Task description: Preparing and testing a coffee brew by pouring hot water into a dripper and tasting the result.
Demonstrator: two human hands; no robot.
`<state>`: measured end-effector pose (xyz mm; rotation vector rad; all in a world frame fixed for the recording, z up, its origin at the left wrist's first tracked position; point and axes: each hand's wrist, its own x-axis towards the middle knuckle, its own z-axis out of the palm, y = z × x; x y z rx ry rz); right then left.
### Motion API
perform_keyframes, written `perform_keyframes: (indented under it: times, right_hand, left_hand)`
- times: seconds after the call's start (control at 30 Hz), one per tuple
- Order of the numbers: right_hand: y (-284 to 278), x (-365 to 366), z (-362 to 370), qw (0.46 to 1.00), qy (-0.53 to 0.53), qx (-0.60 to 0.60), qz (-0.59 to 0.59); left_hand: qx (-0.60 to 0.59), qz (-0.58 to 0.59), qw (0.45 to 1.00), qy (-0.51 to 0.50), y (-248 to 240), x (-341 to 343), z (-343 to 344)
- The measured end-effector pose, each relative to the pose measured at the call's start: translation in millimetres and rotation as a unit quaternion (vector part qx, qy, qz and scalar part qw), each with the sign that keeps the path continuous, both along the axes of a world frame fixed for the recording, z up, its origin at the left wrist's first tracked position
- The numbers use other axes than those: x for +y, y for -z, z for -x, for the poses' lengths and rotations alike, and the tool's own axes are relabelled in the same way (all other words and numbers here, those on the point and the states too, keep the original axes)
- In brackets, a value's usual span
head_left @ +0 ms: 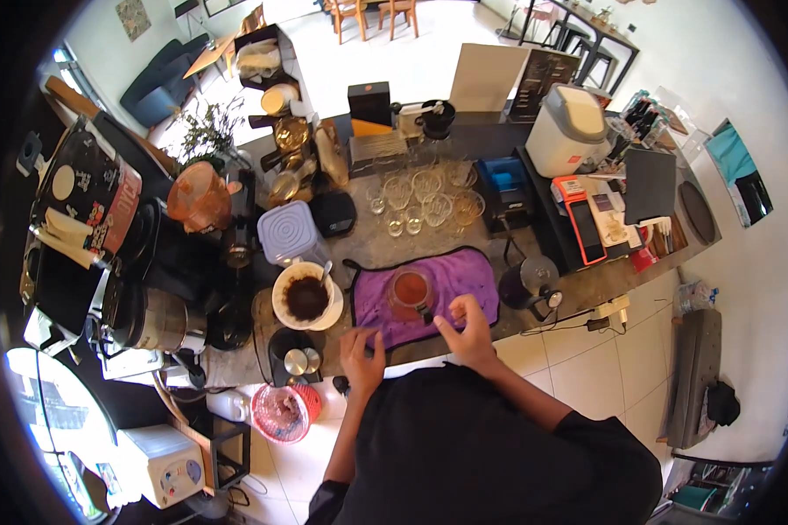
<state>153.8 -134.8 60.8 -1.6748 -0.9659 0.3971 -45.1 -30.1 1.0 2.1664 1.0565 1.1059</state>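
A glass server [409, 290] of reddish-brown liquid stands on a purple cloth [468, 280] at the counter's near edge, its dark handle toward me. My right hand [468, 332] is just right of that handle, thumb and fingers apart, with nothing seen between them. At the cloth's lower left corner hovers my left hand [362, 357], fingers loosely bent and thumb apart, holding nothing visible. Left of the cloth sits a white coffee dripper [307, 295] with wet dark grounds and a spoon in it.
Several clear glasses [426, 185] stand behind the cloth. A dark kettle [531, 280] is at its right. A lidded container [287, 232] stands behind the dripper. A grey scale [333, 213], a card terminal [584, 229] and a red basket [284, 411] on the floor lie around.
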Motion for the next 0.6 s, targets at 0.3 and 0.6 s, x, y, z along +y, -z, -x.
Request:
perform_keyframes:
  times: [0.3, 0.6]
  right_hand:
    - [30.9, 16.4, 1.7, 0.988, -0.087, 0.068, 0.108]
    - [43.0, 27.5, -18.6, 0.959, -0.125, 0.254, -0.003]
  left_hand:
    - [-0.034, 0.068, 0.997, 0.03, -13.4, 22.3, -50.8]
    - [-0.07, 0.144, 0.986, 0.046, 2.1, 55.1, -77.3]
